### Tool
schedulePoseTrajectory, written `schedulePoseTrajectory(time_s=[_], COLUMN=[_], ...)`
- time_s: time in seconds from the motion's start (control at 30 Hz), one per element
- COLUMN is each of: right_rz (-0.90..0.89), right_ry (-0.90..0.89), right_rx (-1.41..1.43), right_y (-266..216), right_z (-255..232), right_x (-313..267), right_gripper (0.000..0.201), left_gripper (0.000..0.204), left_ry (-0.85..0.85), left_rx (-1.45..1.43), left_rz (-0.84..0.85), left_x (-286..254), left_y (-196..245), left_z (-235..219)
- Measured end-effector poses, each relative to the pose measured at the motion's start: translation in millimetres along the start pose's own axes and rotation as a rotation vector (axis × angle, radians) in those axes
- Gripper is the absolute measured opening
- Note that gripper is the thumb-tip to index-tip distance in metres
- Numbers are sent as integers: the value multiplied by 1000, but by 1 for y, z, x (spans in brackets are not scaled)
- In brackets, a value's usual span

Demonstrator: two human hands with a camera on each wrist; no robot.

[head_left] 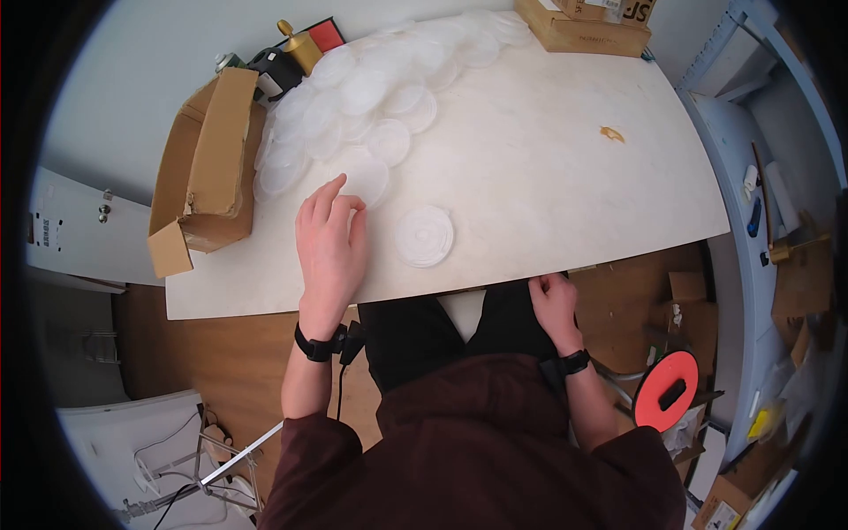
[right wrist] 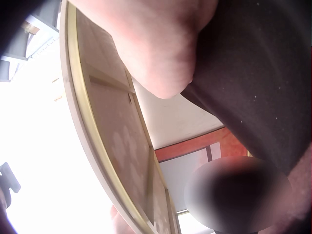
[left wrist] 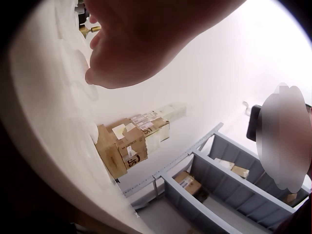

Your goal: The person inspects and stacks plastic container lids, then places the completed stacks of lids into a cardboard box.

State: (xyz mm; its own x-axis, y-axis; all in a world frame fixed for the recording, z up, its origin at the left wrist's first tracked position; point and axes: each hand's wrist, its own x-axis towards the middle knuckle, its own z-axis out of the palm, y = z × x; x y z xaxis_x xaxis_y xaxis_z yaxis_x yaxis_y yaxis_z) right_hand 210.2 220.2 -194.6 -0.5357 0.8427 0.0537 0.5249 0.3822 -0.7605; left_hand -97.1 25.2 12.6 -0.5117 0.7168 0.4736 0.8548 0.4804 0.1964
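My left hand (head_left: 331, 234) is over the front left of the white table (head_left: 548, 177), fingers partly bent and the thumb near the index finger, with nothing visible between them. Just beyond its fingertips lies a translucent round plastic lid (head_left: 369, 181), at the near end of a wide pile of similar lids (head_left: 362, 88). To the right of this hand, a small neat stack of lids (head_left: 424, 237) sits near the table's front edge. My right hand (head_left: 555, 305) rests on the right thigh below the table edge, its fingers loosely curled and holding nothing.
An open cardboard box (head_left: 221, 150) stands at the table's left side. Behind it are a black object (head_left: 276, 71) and a gold container (head_left: 303, 51). Closed cartons (head_left: 592, 34) sit at the back right. A small brownish piece (head_left: 612, 134) lies on the right of the tabletop.
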Motion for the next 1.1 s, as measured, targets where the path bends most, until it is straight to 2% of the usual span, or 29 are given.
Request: schedulePoseTrajectory(time_s=[0.1,0.17,0.27,0.37,0.47,0.8,1.1], right_rz=[6,7,-17,-33,-58,-41,-47], right_ry=[0,0,9,19,37,30,30], right_rx=[-8,-19,20,14,24,43,43], right_y=[0,-2,-1,1,1,-3,-2], right_z=[1,0,2,2,3,1,2], right_x=[-1,-1,0,0,0,0,1], right_gripper=[29,29,29,29,29,30,29], left_gripper=[12,12,14,18,22,33,42], left_ry=[38,-89,-179,-242,-262,-223,-225], left_rx=[-116,-184,-193,-206,-230,-167,-217], left_rz=[-13,83,167,179,131,170,131], left_x=[-8,-16,-26,-33,-34,-34,-33], left_y=[26,40,51,50,57,56,56], left_z=[-20,-27,-18,-11,-16,-15,-17])
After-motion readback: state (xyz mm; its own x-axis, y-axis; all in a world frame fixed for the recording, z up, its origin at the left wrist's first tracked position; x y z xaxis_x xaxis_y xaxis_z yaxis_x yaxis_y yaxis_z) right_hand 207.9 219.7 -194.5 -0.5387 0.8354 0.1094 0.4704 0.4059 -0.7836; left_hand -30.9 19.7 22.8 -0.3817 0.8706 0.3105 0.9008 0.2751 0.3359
